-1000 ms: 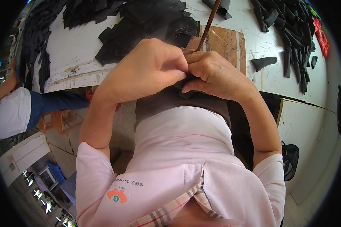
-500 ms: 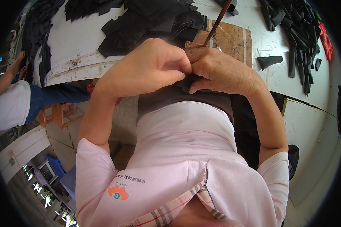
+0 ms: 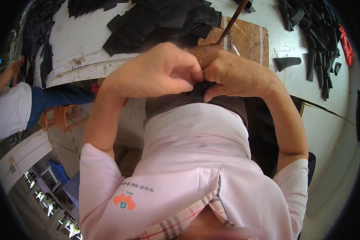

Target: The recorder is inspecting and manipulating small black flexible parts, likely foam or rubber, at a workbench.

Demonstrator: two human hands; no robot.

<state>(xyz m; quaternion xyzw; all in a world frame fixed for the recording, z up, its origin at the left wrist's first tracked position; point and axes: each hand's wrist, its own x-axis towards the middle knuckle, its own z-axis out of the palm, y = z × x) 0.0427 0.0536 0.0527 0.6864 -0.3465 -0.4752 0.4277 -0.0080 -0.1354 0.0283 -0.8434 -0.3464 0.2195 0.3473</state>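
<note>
My left hand (image 3: 158, 74) and my right hand (image 3: 238, 76) meet in front of my waist, at the near edge of the table. Both have curled fingers, with the fingertips almost touching. Between and below them shows a bit of black cloth (image 3: 199, 87), dark against my brown trousers; the fingers hide most of it. On the table just beyond my left hand lies a heap of black cloth pieces (image 3: 160, 26). A worn brown board (image 3: 248, 40) lies beyond my right hand, with a thin dark rod (image 3: 232, 23) standing slanted over it.
One loose black piece (image 3: 287, 63) lies right of the board. Farther right is another pile of black pieces (image 3: 308, 36) beside a red plastic bag (image 3: 347, 46). At the left, another person (image 3: 14, 106) works near a long black heap (image 3: 36, 36), with a wooden stool (image 3: 66, 117) nearby.
My hands stay together, with only slight finger movement. Less of the black cloth shows between them now. The view has shifted a little.
</note>
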